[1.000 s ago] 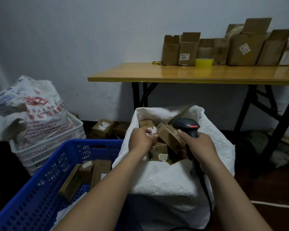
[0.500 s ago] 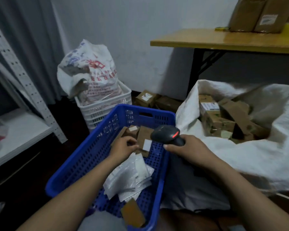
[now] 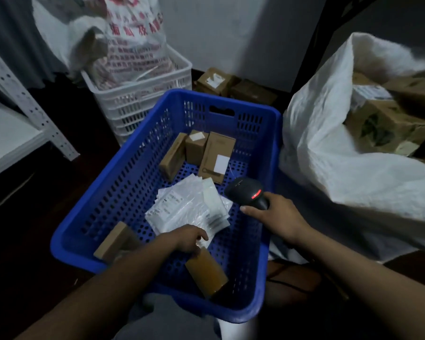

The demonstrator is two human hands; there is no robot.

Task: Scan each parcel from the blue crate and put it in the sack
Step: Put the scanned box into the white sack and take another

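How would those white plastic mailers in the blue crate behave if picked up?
Probably floppy: the white mailers look thin and crinkled. Likely light, since they lie flat. Their glossy film could be slippery.

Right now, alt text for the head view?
A person's left hand rests on the end of a brown box at the near end of a blue crate, while the right hand holds a barcode scanner, red light on, above the crate. The crate holds white mailers and cardboard boxes; an open white sack of boxes stands to its right.
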